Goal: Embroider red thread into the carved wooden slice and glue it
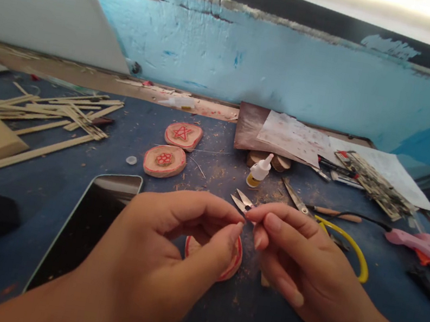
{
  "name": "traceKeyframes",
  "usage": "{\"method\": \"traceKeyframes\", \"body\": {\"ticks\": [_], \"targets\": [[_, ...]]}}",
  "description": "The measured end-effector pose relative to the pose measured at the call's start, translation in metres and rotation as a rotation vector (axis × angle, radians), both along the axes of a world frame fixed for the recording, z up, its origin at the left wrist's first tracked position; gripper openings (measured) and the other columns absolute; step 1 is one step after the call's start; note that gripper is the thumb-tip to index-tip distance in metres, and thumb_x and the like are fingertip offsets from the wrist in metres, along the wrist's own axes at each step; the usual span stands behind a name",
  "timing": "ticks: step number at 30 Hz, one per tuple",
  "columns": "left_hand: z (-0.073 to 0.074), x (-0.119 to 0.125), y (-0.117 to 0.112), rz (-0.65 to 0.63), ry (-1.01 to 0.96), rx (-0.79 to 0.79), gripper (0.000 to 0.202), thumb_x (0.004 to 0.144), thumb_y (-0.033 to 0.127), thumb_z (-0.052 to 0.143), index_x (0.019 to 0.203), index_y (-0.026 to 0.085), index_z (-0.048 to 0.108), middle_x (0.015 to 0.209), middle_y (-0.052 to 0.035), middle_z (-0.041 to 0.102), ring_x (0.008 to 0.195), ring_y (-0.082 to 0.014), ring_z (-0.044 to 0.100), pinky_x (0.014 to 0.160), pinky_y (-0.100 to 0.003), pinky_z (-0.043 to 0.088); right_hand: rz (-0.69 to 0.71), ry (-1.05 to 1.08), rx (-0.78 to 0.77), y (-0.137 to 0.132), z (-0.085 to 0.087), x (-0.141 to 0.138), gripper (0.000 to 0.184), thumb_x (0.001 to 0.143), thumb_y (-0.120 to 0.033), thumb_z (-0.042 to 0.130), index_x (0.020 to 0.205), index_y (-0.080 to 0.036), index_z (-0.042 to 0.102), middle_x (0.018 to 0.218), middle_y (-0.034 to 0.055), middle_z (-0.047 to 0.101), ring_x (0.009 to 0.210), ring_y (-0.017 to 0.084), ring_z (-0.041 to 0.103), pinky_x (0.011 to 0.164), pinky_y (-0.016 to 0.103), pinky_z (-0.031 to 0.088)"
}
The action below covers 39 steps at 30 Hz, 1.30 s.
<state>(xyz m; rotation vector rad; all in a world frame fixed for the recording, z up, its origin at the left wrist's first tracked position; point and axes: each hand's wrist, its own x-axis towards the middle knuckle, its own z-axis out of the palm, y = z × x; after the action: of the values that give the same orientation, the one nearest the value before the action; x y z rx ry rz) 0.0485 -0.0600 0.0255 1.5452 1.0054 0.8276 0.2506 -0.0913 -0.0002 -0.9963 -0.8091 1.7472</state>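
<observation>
My left hand (168,241) and my right hand (298,257) meet at their fingertips above a blue table (190,311). Both are closed in a pinch, thumb against forefinger, on something too thin to make out. Under my left fingers lies a round wooden slice with a red rim (233,263), mostly hidden by the hand. Small thread snips (243,202) lie just beyond the fingertips. Two more wooden slices with red string patterns (183,135) (164,160) sit further back.
A phone (86,227) lies left of my left hand. Several wooden sticks (54,112) are piled at the far left. A small glue bottle (259,169), yellow-handled scissors (335,230), a pink glue gun (427,248) and papers (293,135) lie to the right.
</observation>
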Motion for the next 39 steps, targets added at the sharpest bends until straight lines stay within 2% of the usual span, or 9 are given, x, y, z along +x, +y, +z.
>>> {"method": "traceKeyframes", "body": {"ticks": [6, 13, 17, 20, 25, 28, 30, 35, 39], "targets": [[0.000, 0.001, 0.002, -0.007, -0.112, -0.133, 0.010, 0.089, 0.026, 0.079, 0.085, 0.025, 0.088, 0.063, 0.0015, 0.078, 0.055, -0.0138, 0.074, 0.053, -0.016, 0.058, -0.037, -0.239, 0.103, -0.004, -0.002, 0.001, 0.023, 0.101, -0.046, 0.081, 0.112, -0.028, 0.090, 0.068, -0.0011, 0.070, 0.040, 0.003, 0.051, 0.041, 0.016, 0.037], [0.000, 0.000, 0.006, 0.003, -0.129, -0.179, 0.014, 0.089, 0.021, 0.077, 0.079, 0.022, 0.086, 0.065, 0.0003, 0.080, 0.055, -0.0136, 0.074, 0.050, -0.014, 0.059, -0.085, -0.731, 0.685, -0.006, 0.001, 0.008, 0.024, 0.106, -0.027, 0.075, 0.124, -0.036, 0.087, 0.077, -0.0018, 0.076, 0.053, 0.006, 0.064, 0.050, 0.020, 0.050], [-0.002, -0.001, 0.007, 0.018, -0.128, -0.181, 0.014, 0.084, 0.016, 0.077, 0.074, 0.022, 0.084, 0.061, 0.0016, 0.077, 0.051, -0.0102, 0.069, 0.048, -0.011, 0.055, -0.058, -0.797, 0.797, -0.005, 0.002, 0.011, 0.030, 0.106, -0.021, 0.074, 0.130, -0.035, 0.085, 0.075, -0.0019, 0.076, 0.059, 0.008, 0.067, 0.058, 0.022, 0.053], [0.000, 0.000, 0.007, 0.021, -0.103, -0.175, 0.012, 0.080, 0.017, 0.078, 0.070, 0.021, 0.082, 0.059, 0.0017, 0.076, 0.049, -0.0082, 0.065, 0.046, -0.008, 0.050, -0.053, -0.757, 0.719, -0.005, 0.003, 0.010, 0.025, 0.105, -0.026, 0.076, 0.125, -0.036, 0.087, 0.068, -0.0019, 0.072, 0.054, 0.008, 0.064, 0.054, 0.022, 0.051], [0.006, -0.001, 0.008, 0.045, -0.060, -0.091, 0.018, 0.084, 0.024, 0.075, 0.067, 0.021, 0.081, 0.055, 0.0025, 0.074, 0.046, -0.0085, 0.066, 0.043, -0.008, 0.049, -0.013, -0.383, 0.234, -0.005, 0.004, 0.008, 0.021, 0.100, -0.046, 0.082, 0.113, -0.032, 0.091, 0.061, -0.0004, 0.069, 0.044, 0.007, 0.057, 0.042, 0.018, 0.042], [0.005, -0.003, 0.007, 0.065, -0.027, -0.038, 0.017, 0.085, 0.023, 0.074, 0.070, 0.023, 0.081, 0.058, 0.0041, 0.077, 0.048, -0.0104, 0.070, 0.044, -0.010, 0.052, 0.026, -0.175, 0.080, -0.001, 0.004, 0.008, 0.023, 0.096, -0.047, 0.086, 0.109, -0.028, 0.091, 0.064, -0.0006, 0.070, 0.040, 0.004, 0.053, 0.039, 0.014, 0.035], [0.003, -0.005, 0.006, 0.104, 0.022, 0.059, 0.014, 0.087, 0.023, 0.075, 0.075, 0.025, 0.082, 0.063, 0.0050, 0.080, 0.051, -0.0116, 0.073, 0.048, -0.012, 0.057, 0.039, -0.072, 0.027, 0.002, 0.004, 0.008, 0.021, 0.095, -0.046, 0.087, 0.105, -0.028, 0.091, 0.073, -0.0003, 0.073, 0.038, 0.001, 0.050, 0.038, 0.012, 0.030], [-0.003, -0.006, 0.003, 0.145, 0.171, 0.549, 0.008, 0.089, 0.023, 0.080, 0.094, 0.028, 0.085, 0.078, 0.0059, 0.086, 0.059, -0.0111, 0.076, 0.059, -0.017, 0.060, 0.049, 0.008, -0.003, 0.003, 0.003, 0.006, 0.016, 0.097, -0.043, 0.085, 0.103, -0.029, 0.091, 0.081, -0.0004, 0.076, 0.037, -0.003, 0.047, 0.038, 0.010, 0.028], [-0.006, -0.004, 0.003, 0.124, 0.222, 0.625, 0.013, 0.092, 0.020, 0.077, 0.098, 0.028, 0.086, 0.084, 0.0082, 0.087, 0.059, -0.0085, 0.075, 0.060, -0.015, 0.059, 0.051, -0.044, 0.005, -0.001, 0.000, 0.008, 0.018, 0.097, -0.043, 0.086, 0.106, -0.029, 0.091, 0.070, -0.0011, 0.071, 0.039, 0.000, 0.049, 0.038, 0.010, 0.028]]}}
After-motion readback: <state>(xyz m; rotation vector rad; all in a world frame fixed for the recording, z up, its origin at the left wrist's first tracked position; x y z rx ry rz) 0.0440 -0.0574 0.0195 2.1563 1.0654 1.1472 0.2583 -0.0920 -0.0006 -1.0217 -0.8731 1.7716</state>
